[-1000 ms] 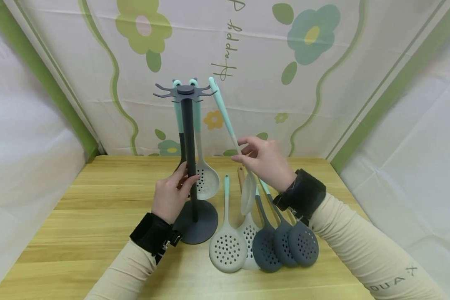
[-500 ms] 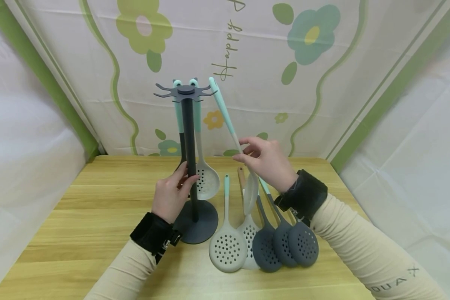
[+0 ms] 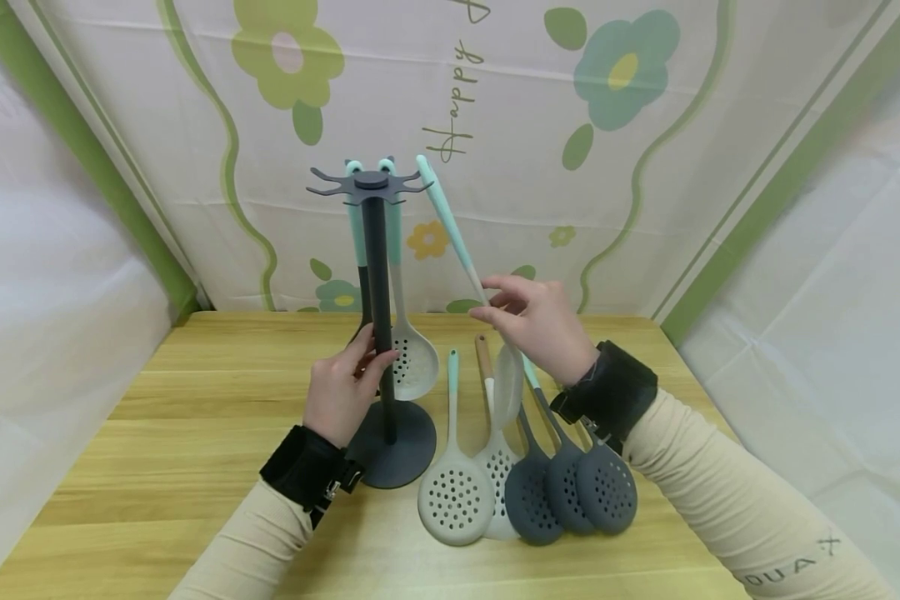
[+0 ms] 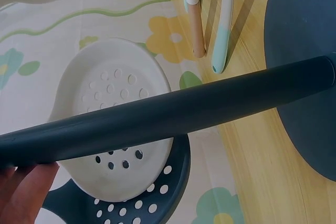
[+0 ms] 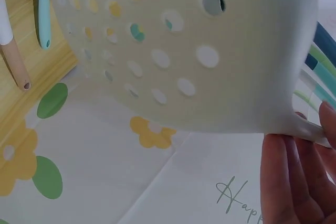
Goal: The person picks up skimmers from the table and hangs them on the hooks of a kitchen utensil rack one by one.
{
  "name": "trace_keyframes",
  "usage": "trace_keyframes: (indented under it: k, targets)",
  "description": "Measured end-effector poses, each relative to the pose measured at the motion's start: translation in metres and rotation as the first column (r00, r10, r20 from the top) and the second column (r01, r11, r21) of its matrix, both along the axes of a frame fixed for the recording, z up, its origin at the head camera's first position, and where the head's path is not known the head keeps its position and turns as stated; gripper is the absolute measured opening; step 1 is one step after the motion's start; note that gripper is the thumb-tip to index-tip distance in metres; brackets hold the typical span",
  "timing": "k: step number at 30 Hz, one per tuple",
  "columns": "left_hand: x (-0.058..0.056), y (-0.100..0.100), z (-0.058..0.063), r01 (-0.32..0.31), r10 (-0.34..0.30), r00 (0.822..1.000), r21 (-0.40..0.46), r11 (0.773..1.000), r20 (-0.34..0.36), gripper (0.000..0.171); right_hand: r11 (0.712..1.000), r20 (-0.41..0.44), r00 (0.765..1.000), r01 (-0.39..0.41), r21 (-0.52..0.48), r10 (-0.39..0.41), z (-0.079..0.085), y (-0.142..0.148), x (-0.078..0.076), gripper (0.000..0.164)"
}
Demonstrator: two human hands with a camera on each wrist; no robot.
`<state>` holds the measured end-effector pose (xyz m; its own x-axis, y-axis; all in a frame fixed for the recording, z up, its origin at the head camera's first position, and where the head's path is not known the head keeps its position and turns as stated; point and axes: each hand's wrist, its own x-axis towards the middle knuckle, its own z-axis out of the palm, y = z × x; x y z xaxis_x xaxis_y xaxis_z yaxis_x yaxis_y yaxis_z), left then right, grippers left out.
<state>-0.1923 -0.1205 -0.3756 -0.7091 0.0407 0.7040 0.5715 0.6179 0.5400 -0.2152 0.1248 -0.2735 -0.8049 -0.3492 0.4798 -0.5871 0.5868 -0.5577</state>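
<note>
My left hand [image 3: 345, 387] grips the upright pole of a dark grey utensil stand [image 3: 376, 275], fingers and thumb around it low down. With thumb and fingertips, my right hand [image 3: 536, 321] pinches a pale skimmer [image 3: 447, 221] by its shaft, just above the head. That skimmer leans in the air, its mint handle's top overlapping a right-hand hook of the stand. In the right wrist view its perforated head [image 5: 241, 85] fills much of the picture. A pale skimmer [image 3: 418, 367] and a dark utensil [image 3: 363, 287], both mint-handled, hang at the back of the stand.
Several perforated skimmers lie on the wooden table [image 3: 157, 433] right of the round base [image 3: 401, 458]: a pale one [image 3: 456, 500] nearest the stand, a wooden-handled one [image 3: 483, 354], and dark grey ones [image 3: 607, 492] beneath my right forearm. A flower-printed cloth [image 3: 525, 108] hangs behind.
My right hand drifts slightly to the right and the held skimmer's head shifts right with it. Its handle top stays at the hook. My left hand keeps its place on the pole.
</note>
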Motion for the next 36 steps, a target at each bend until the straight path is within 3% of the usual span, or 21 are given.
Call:
trace_keyframes:
  k: [13, 36]
  targets:
    - [-0.0013, 0.0002, -0.0002, -0.002, 0.002, 1.0, -0.001, 1.0, -0.009, 0.029, 1.0, -0.049, 0.999, -0.011, -0.026, 0.01, -0.0021, 0.0027, -0.0009, 0.037]
    - [-0.0008, -0.0003, -0.0003, -0.01, 0.01, 1.0, -0.005, 1.0, -0.007, 0.03, 0.997, -0.025, 0.999, -0.043, -0.065, 0.042, -0.0043, 0.003, -0.0008, 0.034]
